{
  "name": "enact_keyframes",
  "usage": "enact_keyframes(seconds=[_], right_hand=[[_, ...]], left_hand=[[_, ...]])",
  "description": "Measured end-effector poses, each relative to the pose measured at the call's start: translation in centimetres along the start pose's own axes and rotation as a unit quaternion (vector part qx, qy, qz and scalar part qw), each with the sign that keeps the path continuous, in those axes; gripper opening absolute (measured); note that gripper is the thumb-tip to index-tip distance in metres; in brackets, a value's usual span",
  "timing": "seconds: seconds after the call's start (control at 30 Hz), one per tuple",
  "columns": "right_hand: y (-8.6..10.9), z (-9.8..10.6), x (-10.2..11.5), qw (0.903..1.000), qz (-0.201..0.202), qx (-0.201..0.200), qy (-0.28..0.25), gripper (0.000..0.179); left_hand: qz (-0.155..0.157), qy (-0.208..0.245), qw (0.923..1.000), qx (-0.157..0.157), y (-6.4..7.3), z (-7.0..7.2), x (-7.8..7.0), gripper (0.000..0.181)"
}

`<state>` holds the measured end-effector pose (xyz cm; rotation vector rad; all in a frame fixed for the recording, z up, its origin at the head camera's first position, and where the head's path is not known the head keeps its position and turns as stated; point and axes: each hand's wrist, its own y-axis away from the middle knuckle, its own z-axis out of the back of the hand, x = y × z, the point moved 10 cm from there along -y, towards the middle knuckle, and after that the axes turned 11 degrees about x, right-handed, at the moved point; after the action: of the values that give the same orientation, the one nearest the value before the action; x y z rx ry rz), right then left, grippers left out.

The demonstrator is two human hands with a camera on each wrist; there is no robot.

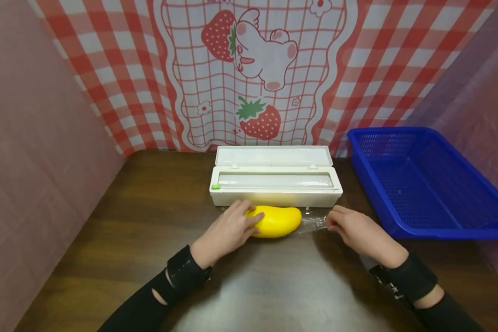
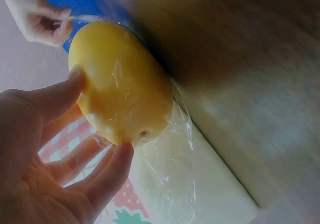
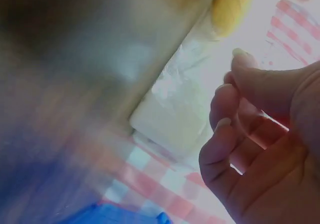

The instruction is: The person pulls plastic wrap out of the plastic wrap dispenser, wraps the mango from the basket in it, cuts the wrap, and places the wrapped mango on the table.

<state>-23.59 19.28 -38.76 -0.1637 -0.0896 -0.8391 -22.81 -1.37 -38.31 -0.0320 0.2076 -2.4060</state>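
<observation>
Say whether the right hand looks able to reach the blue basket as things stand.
Probably yes: the blue basket sits close by the right hand, with nothing visible between them, though that hand is pinching clear film.

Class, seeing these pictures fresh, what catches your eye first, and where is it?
The yellow fruit stands out first, in front of the open white box, gripped by the left hand, with clear film running to the right hand. Next come the blue basket at the right and the red-checked cloth behind.

A blue basket (image 1: 452,232) (perforated) stands near a strawberry-print cloth (image 1: 257,64).
</observation>
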Motion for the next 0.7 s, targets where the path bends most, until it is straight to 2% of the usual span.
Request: enact_keyframes(seconds=[0.2, 0.4, 0.53, 0.7], right_hand=[[-0.8, 1.2, 0.6, 0.9983, 0.023, -0.046, -0.028, 0.014], [-2.6, 2.1, 1.8, 0.9892, 0.055, -0.124, -0.056, 0.015], [-3.8, 1.8, 2.1, 0.9853, 0.045, -0.15, -0.067, 0.013], [-5.0, 0.8, 2.2, 0.9855, 0.004, -0.15, -0.079, 0.005]], left_hand=[[-0.003, 0.006, 1.0, -0.002, -0.1, 0.0, -0.1, 0.046], [-0.009, 0.006, 0.9999, -0.003, -0.1, 0.0, -0.2, 0.044], [-0.011, 0.008, 0.9999, 0.005, -0.3, -0.1, -0.3, 0.043], [-0.009, 0.009, 0.9998, 0.013, -0.3, -0.2, -0.3, 0.042]])
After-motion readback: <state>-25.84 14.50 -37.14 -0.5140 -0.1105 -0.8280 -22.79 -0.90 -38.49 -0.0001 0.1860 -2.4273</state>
